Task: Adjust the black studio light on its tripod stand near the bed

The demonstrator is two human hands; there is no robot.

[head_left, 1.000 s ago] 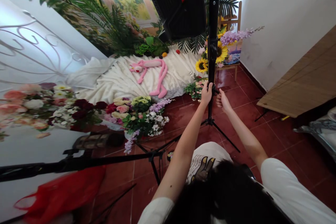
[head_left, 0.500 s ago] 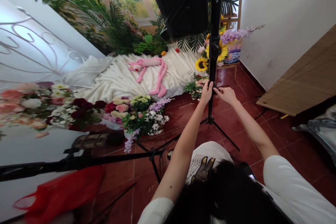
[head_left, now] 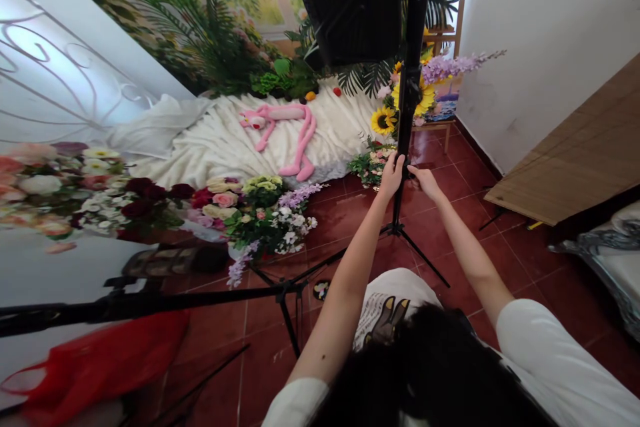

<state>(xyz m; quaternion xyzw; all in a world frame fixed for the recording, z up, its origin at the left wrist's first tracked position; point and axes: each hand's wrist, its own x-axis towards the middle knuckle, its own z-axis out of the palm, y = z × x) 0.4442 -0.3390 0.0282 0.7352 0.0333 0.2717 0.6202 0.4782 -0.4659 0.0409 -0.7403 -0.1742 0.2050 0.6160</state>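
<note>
A black light stand (head_left: 406, 117) rises upright in front of me, its tripod legs spread on the tiled floor. My left hand (head_left: 392, 175) is wrapped round the pole low down. At the same height on the right side, my right hand (head_left: 424, 180) pinches what looks like a small dark knob (head_left: 409, 168) on the pole; the fingers mostly cover it. Above the hands, a large black lamp housing (head_left: 357, 10) with a red stripe hangs beside the pole. Dark hair blocks the lower middle of the view.
Left, a second black stand (head_left: 200, 298) crosses low near a red bag (head_left: 107, 363). Artificial flowers (head_left: 270, 217) edge a white fur cloth (head_left: 210, 137) bearing a pink plush toy (head_left: 293, 123). Sunflowers (head_left: 384, 120) stand behind the pole. A brown panel (head_left: 565, 160) leans at right.
The view has shifted slightly, so the left-hand surroundings sit a little further left and higher. Both hands stay at the same spot on the pole, the right fingers more curled in now.
</note>
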